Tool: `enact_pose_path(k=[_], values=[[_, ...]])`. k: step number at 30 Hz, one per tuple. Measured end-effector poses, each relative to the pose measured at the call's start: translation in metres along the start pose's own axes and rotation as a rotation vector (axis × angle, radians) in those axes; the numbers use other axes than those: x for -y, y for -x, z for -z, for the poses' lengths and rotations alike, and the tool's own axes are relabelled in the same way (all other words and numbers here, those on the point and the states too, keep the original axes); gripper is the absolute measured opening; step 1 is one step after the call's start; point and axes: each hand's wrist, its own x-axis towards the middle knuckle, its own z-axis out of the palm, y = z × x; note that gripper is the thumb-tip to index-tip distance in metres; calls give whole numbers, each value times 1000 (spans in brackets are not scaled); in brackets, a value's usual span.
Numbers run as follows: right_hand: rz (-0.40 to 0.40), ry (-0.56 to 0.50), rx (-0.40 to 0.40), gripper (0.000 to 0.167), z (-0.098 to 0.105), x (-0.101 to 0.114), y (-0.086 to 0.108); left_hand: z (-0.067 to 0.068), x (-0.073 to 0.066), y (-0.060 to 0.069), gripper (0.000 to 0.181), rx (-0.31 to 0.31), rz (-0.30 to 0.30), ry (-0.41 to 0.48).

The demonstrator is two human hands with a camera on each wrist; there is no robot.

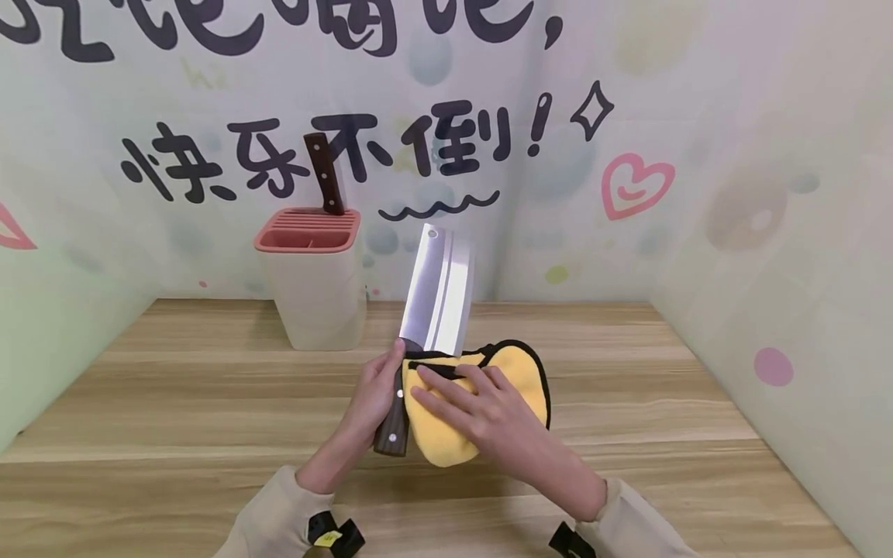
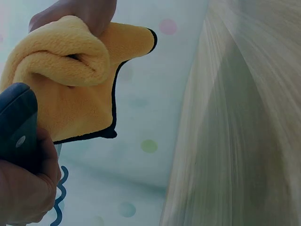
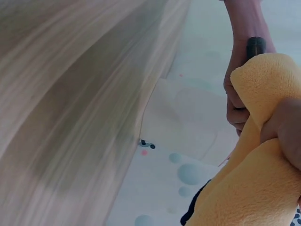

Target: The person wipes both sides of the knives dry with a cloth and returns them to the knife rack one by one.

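My left hand (image 1: 371,397) grips the dark riveted handle of a cleaver (image 1: 434,291), whose broad shiny blade points up and away. A yellow cloth (image 1: 445,443) with black edging covers the lower part of the blade. Over its front lie the fingers of my right hand (image 1: 498,425), holding the cloth against the blade; the thumb is hidden in the head view. In the left wrist view the cloth (image 2: 87,106) hangs in a thick fold beside the handle (image 2: 19,125). The right wrist view shows the cloth (image 3: 249,188) bunched under the right hand (image 3: 288,129).
A white knife block (image 1: 317,302) with a pink slotted top stands at the back left of the wooden table (image 1: 628,465). Another knife's brown handle (image 1: 324,174) sticks up from it. Printed white sheets (image 1: 558,232) enclose the table at the back and sides.
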Motion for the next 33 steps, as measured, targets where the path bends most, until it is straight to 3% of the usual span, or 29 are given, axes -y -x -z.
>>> enact_pose_path(k=[10, 19, 25, 33], values=[[-121, -46, 91, 63, 4, 1, -12, 1, 0, 1, 54, -24, -33, -42], [-160, -42, 80, 60, 5, 2, -18, 1, -1, 2, 54, -41, -80, -93], [-118, -52, 85, 58, 5, 4, -20, 3, -1, 3, 51, -50, -86, -103], [33, 31, -13, 43, 1, 11, -19, 5, -1, 2, 46, -76, -73, -67]])
